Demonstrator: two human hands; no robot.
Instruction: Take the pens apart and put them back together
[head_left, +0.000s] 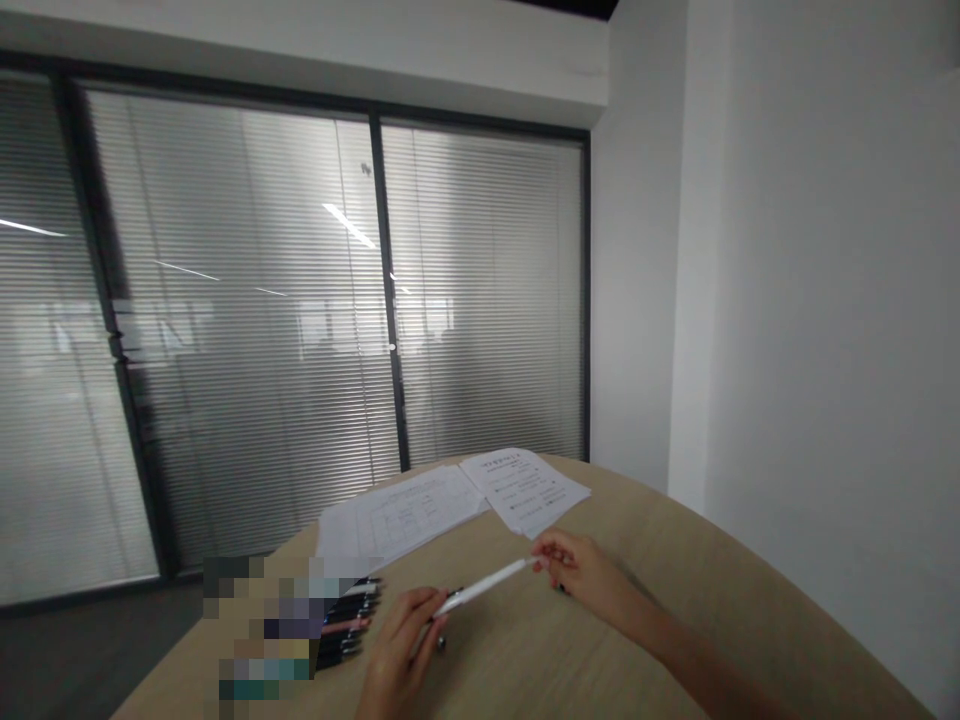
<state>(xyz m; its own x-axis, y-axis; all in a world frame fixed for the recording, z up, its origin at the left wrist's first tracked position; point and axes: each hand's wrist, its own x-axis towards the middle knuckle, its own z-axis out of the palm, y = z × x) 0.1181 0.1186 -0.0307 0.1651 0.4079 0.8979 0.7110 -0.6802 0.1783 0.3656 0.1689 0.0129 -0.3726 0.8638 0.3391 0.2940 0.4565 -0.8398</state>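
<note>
A slim white pen (491, 582) is held slantwise above the table, its right end higher in view. At its lower left end, the fingers of my left hand (401, 640) are closed on it. My right hand (570, 565) pinches the other end between thumb and fingertips. Beside my left fingers a small dark, shiny tip (441, 644) shows, and I cannot tell what it belongs to. To the left of that hand lies a row of several dark pens (349, 620), one of them pinkish.
Printed sheets (405, 515) lie at the table's far left, overlapping another printed sheet (525, 490) at the far middle. The round wooden table (645, 540) curves away to the right. A blurred-out patch hides part of its left side. Blinds-covered glass panels (247, 330) stand behind.
</note>
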